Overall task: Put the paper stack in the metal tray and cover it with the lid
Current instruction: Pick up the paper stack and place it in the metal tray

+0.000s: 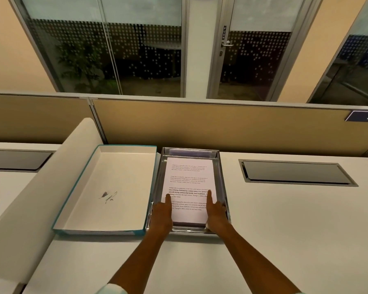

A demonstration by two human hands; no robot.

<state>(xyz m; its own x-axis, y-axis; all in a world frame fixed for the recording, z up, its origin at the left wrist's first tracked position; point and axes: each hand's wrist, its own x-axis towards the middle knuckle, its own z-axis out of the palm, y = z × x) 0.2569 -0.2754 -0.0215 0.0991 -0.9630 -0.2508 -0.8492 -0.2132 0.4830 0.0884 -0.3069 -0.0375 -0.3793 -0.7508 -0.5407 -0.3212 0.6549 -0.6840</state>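
A stack of white printed paper (189, 179) lies inside the shiny metal tray (220, 166) at the middle of the desk. My left hand (162, 217) holds the stack's near left edge, thumb pressed on the top sheet. My right hand (216, 215) grips the near right edge the same way. Just left of the tray lies the lid (106, 187), a shallow teal-edged box top turned open side up, white inside with a small dark scribble.
A tan partition wall (221, 128) runs along the desk's far edge. A recessed dark cable hatch (295, 172) sits right of the tray, another (17, 160) at far left. A curved white divider (51, 166) rises left of the lid.
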